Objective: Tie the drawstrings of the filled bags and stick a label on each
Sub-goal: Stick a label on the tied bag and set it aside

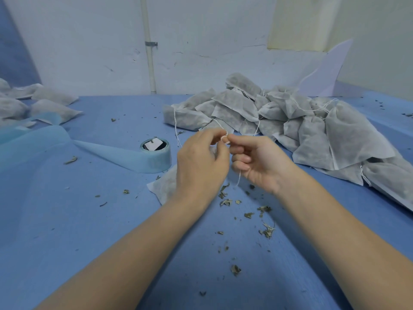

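Observation:
A filled grey-white fabric bag lies on the blue table, mostly hidden under my left hand. Its thin white drawstring forms a small loop between both hands. My left hand pinches the string at the loop with curled fingers. My right hand pinches the other side of the loop, and a loose string end hangs below it. A roll of pale blue label tape stands just left of my hands, its strip running off to the left.
A large heap of filled bags with loose strings covers the right back of the blue table. Several bags lie at the far left. Dried leaf crumbs are scattered near my forearms. A white wall stands behind.

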{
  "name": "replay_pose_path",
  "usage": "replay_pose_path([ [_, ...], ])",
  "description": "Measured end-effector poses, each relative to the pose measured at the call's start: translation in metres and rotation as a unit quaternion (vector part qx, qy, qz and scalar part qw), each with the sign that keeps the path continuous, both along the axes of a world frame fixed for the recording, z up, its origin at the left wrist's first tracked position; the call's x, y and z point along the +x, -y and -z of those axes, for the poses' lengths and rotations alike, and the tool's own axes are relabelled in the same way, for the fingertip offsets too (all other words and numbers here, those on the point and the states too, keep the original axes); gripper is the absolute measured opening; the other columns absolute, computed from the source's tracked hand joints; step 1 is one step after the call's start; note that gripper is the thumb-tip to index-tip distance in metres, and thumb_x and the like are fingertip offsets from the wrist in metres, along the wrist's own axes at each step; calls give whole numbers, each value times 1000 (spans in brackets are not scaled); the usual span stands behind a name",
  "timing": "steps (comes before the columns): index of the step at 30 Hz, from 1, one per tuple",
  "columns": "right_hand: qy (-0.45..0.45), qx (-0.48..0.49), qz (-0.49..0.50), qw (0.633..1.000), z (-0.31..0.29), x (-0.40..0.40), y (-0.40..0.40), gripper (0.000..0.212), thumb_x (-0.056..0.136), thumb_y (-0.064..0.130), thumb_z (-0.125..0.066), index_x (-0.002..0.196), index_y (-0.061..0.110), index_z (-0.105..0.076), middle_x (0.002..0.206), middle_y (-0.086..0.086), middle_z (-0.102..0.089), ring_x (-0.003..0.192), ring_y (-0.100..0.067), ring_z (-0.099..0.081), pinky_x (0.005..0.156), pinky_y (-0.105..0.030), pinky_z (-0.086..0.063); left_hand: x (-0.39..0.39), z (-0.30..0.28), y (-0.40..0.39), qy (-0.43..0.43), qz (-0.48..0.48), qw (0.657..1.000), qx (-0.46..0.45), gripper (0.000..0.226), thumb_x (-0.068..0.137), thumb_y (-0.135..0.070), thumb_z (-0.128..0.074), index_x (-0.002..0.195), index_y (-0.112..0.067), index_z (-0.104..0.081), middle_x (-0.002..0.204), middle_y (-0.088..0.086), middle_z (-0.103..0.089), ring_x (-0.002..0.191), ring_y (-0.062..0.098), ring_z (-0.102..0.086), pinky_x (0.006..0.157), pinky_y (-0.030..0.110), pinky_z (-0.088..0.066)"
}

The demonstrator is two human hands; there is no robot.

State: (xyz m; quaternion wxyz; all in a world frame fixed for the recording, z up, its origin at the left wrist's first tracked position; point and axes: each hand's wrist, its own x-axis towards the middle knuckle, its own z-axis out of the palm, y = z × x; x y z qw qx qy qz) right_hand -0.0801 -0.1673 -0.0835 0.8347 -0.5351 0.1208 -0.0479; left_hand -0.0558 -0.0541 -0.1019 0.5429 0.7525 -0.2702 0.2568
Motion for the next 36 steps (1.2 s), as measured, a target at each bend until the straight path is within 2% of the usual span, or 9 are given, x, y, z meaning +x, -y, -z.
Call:
replay_pose_path([
  [11,30,-154,69,985,-1,-5,2,24,84,13,-71,95,-8,-70,55,4,-41,45,-7,-30,42,-17,-32,11,3,-4,205,-130,965,104,10,83,-3,-64,77,2,-71,89,12,-69,92,34,-61,77,31,-44],
  [17,78,-217,92,969,5,-3,2,20,84,25,-71,87,6,-73,75,3,-67,75,-9,-62,79,-23,-54,6,-2,2,12,-119,986,113,15,93,-21,-56,93,-14,-69,114,3,-47,115,27,-35,87,22,-14],
  [20,98,-234,101,962,10,0,-11,16,92,24,-61,91,9,-67,100,-17,-69,100,-31,-64,101,-40,-48,10,-8,3,-98,-85,987,98,13,94,-29,-52,90,-28,-64,105,-8,-45,116,20,-34,93,25,-19],
  [22,113,-204,95,968,12,1,-18,15,96,21,-55,91,9,-61,96,-26,-65,88,-36,-61,96,-42,-47,11,-13,0,-153,-28,986,65,16,94,-29,-52,81,-30,-62,91,-5,-63,108,20,-50,99,35,-31],
  [24,122,-233,108,959,13,3,-17,15,96,23,-54,85,14,-59,80,-12,-67,76,-21,-59,80,-36,-47,9,-18,-2,-179,8,983,28,17,93,-27,-54,81,-26,-66,77,0,-70,92,18,-61,95,41,-40],
  [26,122,-290,135,940,14,2,-16,18,94,27,-57,77,21,-57,58,8,-61,59,-6,-55,63,-23,-43,7,-19,-2,-178,-1,983,36,15,94,-27,-54,85,-25,-66,73,-3,-67,85,16,-61,92,41,-41],
  [29,128,-314,164,926,15,2,-14,18,90,27,-64,74,21,-58,45,11,-49,48,-2,-52,58,-19,-42,8,-17,1,-160,-37,985,60,14,95,-27,-50,83,-28,-57,63,-10,-53,89,20,-57,88,36,-31],
  [34,142,-308,174,925,13,3,-11,16,82,27,-74,70,23,-64,39,13,-34,42,-7,-35,60,-27,-43,21,-15,-6,-113,-96,987,69,18,98,-23,-45,98,-19,-62,95,2,-66,105,25,-54,94,35,-24],
  [36,143,-319,173,921,12,2,-10,12,79,29,-76,70,27,-69,39,13,-32,42,-8,-32,58,-22,-42,26,-16,-9,-93,-119,986,73,21,99,-24,-44,101,-18,-63,100,4,-66,104,25,-54,83,30,-17],
])
